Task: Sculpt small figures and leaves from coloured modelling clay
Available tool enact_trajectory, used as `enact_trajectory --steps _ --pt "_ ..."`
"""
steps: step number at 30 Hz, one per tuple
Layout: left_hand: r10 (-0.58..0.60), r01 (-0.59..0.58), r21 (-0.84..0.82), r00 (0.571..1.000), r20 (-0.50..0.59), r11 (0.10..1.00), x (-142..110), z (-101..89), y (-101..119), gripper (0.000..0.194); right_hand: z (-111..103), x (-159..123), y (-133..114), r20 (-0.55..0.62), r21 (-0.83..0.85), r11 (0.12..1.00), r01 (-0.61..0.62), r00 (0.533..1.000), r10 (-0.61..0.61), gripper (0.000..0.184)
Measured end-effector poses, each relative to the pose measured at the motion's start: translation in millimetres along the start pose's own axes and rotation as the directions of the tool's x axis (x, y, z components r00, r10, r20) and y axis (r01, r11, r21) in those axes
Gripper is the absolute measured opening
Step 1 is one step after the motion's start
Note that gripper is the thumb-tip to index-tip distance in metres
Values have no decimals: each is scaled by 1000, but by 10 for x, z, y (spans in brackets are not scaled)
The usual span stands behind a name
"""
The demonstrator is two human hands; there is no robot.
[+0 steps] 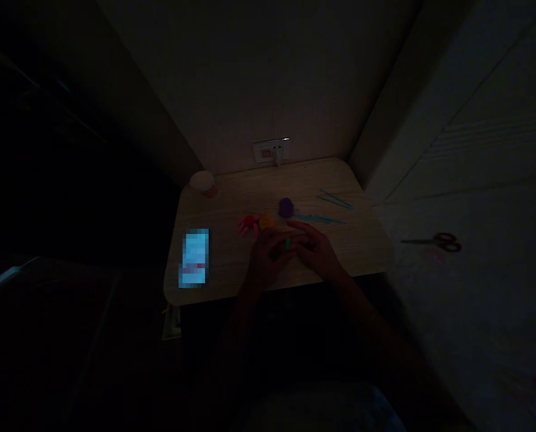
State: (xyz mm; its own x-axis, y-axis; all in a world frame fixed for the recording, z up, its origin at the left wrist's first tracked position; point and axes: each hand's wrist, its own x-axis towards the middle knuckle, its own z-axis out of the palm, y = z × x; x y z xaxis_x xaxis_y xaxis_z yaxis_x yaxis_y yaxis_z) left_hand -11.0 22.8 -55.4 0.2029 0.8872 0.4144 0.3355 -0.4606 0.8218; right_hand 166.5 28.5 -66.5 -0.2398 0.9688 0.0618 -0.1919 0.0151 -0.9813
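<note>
In dim light, my left hand (267,257) and my right hand (318,251) meet over the front part of a small wooden table (223,270). Between their fingertips is a small green piece (288,243), pinched from both sides; its kind is too dark to make out. Just beyond my fingers lie a purple round lump (286,207), an orange lump (266,221) and a red piece (249,222) with pink finger-like strips. Thin blue sticks (319,219) lie beyond my right hand, and two more blue sticks (335,200) rest farther back.
A lit phone (194,258), its screen blurred, lies at the table's left. Behind it is a pale cup-like container (204,182). A wall socket (271,150) with a plug sits above the back edge. Scissors (443,241) lie on a pale surface to the right.
</note>
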Motion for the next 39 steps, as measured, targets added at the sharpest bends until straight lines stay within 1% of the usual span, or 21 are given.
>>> enact_trajectory --steps 5,11,15,19,22,25,28,30,32,36,39 --pt "-30 30 -10 999 -39 1000 -14 1 -8 30 -8 -9 -37 -7 -10 1000 6 1000 -6 65" --pt "12 -12 -68 1000 -9 998 -19 -10 7 35 8 -11 -95 0 7 1000 1 1000 -1 55" --pt "13 -12 -95 1000 10 995 -5 -20 26 25 22 -16 -123 -6 20 1000 -3 1000 3 50" --pt "-54 51 -96 998 -25 994 3 -30 30 20 12 -13 -115 -42 -14 1000 -15 999 15 43" --pt "-122 112 -125 990 -71 986 -3 -36 8 16 -2 1 -86 -92 -40 999 3 996 -7 36" --pt "-206 187 -166 973 -105 968 -16 -42 -22 16 -4 11 -68 -103 -77 996 36 994 -43 32" --pt "-268 252 -167 960 -84 953 -26 -50 -35 19 1 12 -77 -70 -128 985 118 989 -128 28" --pt "-271 260 -158 961 -54 953 -27 -52 -30 20 3 12 -89 -22 -164 971 175 983 -181 26" --pt "-251 243 -146 967 -38 959 -22 -47 -19 21 1 14 -96 12 -184 962 203 979 -204 26" --pt "-189 190 -125 982 19 974 -8 -30 2 24 -6 20 -82 18 -177 962 206 978 -206 26" --pt "-175 179 -109 984 44 978 -10 -26 1 29 -15 21 -56 5 -158 974 163 986 -164 23"
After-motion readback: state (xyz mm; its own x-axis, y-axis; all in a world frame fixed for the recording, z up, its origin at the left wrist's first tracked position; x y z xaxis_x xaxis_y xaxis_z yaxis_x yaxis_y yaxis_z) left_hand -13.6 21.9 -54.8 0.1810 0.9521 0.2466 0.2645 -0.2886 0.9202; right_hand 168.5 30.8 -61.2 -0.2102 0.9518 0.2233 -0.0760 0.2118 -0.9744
